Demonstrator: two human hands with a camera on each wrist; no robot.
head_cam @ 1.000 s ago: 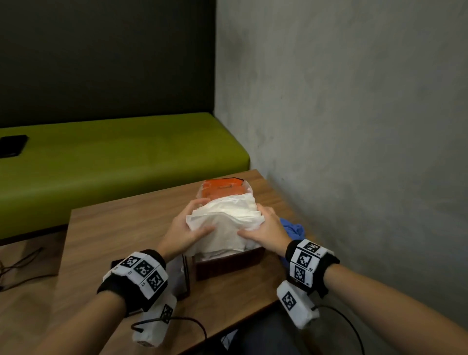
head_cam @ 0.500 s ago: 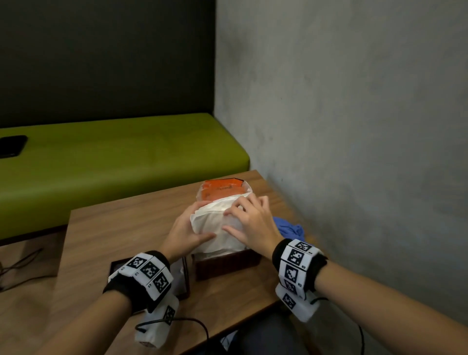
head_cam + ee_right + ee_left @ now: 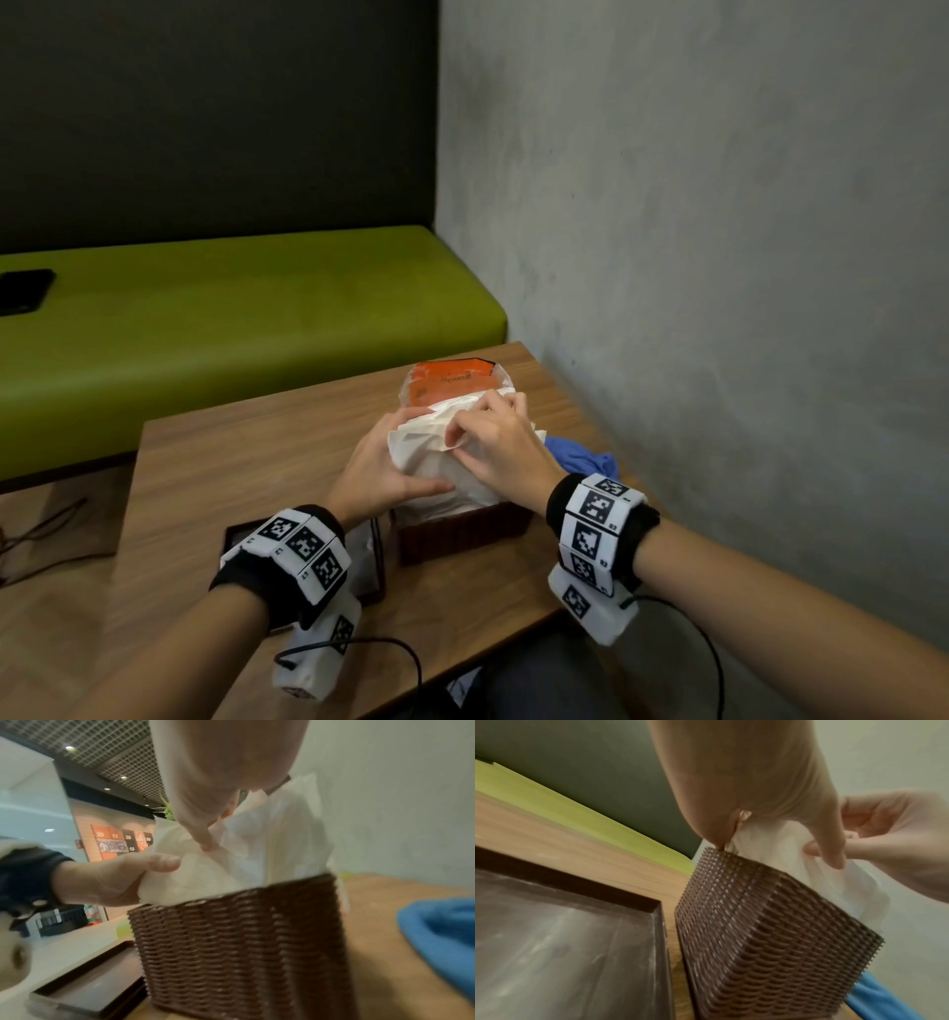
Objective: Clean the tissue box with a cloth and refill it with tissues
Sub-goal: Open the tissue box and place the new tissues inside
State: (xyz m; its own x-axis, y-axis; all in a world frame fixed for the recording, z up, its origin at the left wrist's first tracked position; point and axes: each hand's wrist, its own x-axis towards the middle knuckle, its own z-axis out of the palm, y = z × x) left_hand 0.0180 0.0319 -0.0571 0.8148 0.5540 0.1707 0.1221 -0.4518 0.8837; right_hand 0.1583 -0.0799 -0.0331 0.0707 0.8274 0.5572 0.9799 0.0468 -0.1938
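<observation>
A brown woven tissue box (image 3: 462, 532) stands on the wooden table (image 3: 246, 462), and a stack of white tissues (image 3: 426, 462) bulges out of its open top. My left hand (image 3: 395, 462) grips the stack's left side, thumb across the near face. My right hand (image 3: 477, 431) lies on top, with curled fingers pinching the upper sheets. The right wrist view shows the box (image 3: 244, 943), the tissues (image 3: 270, 852) and my left hand (image 3: 110, 878) clutching their edge. A blue cloth (image 3: 580, 455) lies right of the box.
The dark box lid (image 3: 372, 560) lies upturned left of the box, under my left wrist. An orange tissue packet (image 3: 452, 385) sits just behind the box. A grey wall (image 3: 719, 308) borders the table's right edge. Beyond is a green bench (image 3: 231, 318) with a black phone (image 3: 23, 290).
My right hand has left the right side of the stack, moved onto its top and curled to pinch the upper sheets. My left hand has stayed on the left side.
</observation>
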